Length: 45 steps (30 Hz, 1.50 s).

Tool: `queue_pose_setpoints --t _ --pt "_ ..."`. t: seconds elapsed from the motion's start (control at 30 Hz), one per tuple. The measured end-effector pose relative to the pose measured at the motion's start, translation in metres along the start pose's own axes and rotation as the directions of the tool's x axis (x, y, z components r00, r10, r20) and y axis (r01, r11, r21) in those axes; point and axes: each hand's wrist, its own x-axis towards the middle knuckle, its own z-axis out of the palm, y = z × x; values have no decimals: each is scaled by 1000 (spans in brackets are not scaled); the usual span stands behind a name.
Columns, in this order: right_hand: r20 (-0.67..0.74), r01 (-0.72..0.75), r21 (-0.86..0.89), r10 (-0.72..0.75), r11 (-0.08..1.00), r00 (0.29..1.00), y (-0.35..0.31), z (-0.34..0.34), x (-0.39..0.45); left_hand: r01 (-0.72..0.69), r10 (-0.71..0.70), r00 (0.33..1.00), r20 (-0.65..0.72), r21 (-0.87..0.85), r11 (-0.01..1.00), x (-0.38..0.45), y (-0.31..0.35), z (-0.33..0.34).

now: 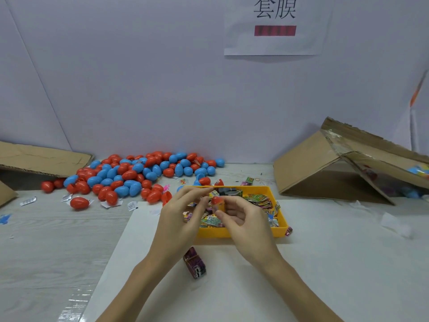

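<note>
1. Work item. The red egg (216, 200), a plastic capsule, is held above the middle of the yellow tray (232, 234), clear of its contents. Only the rounded top of the egg shows. A yellow printed sleeve (221, 207) surrounds the part directly below it.

2. Right hand. My right hand (241, 217) grips the egg and sleeve from the right, with the fingers curled round the lower part and the palm turned toward me.

3. Left hand. My left hand (183, 212) comes in from the left. Its fingertips (204, 201) pinch the egg at its left side. The index finger lies extended above them, over the far rim of the tray.

4. Tray. The yellow tray sits at the far edge of a white sheet (209, 293) and holds a loose heap of flat printed sleeves (257, 201).

5. Surroundings.
- A purple sleeved capsule (194, 266) lies on the white sheet between my forearms, near the tray.
- A pile of red and blue eggs (139, 173) covers the table (46, 240) to the left, against the wall.
- One single red egg (79, 202) lies apart at the near side of that pile, on small white sachets.
- An open cardboard box (325, 168) lies tipped on its side at the right, and a cardboard flap (34, 159) lies at the far left.
- A paper sign (276, 40) with two printed characters hangs on the wall above.
</note>
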Motion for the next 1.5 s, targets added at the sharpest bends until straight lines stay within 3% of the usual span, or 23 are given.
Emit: queue_pose_setpoints --t 0.07,0.13,0.17,0.23,0.33,0.4,0.5,0.63,0.83,0.9,1.07,1.13,1.27,1.4,1.5 --pt "5 -189 307 197 933 980 -4 -14 11 9 -9 1000 -22 21 1000 1 1 -3" --pt "160 -382 702 390 601 907 -12 -40 32 31 -30 999 -31 31 999 2 1 -6" --pt "215 -404 809 425 426 879 -17 -59 44 35 -34 999 -36 31 999 2 2 -8" --pt "173 -297 919 412 259 894 -26 -98 70 29 -27 999 -38 46 999 2 1 -9" --pt "-76 -13 974 380 225 922 -37 -150 101 19 -18 1000 -11 93 995 3 0 -10" --pt "-129 30 968 391 248 911 -33 -166 109 13 -15 1000 14 127 992 3 -2 -11" --pt "-48 -122 906 385 406 922 -20 -152 100 22 -26 999 23 160 987 5 -6 -12" --pt "67 -247 836 356 489 932 -3 -101 75 75 -68 997 -35 256 964 8 -16 -12" --pt "79 -297 574 310 763 947 16 -44 55 360 -313 932 -182 372 856 20 -55 -41" --pt "64 -275 551 288 788 955 17 -43 54 427 -375 904 -204 427 797 21 -72 -54" --pt "52 -272 516 287 813 956 16 -41 53 244 -384 921 61 678 693 24 -98 -55" --pt "63 -271 496 278 825 959 16 -40 53 203 -369 926 82 716 668 24 -101 -48" --pt "65 -267 477 270 837 961 19 -41 53 126 -190 981 25 661 740 21 -101 -41" --pt "61 -238 407 234 882 970 21 -40 52 183 -181 982 -58 549 816 21 -89 -42" --pt "-10 -133 223 139 966 990 20 -34 48 188 -144 980 -136 413 891 21 -73 -43"
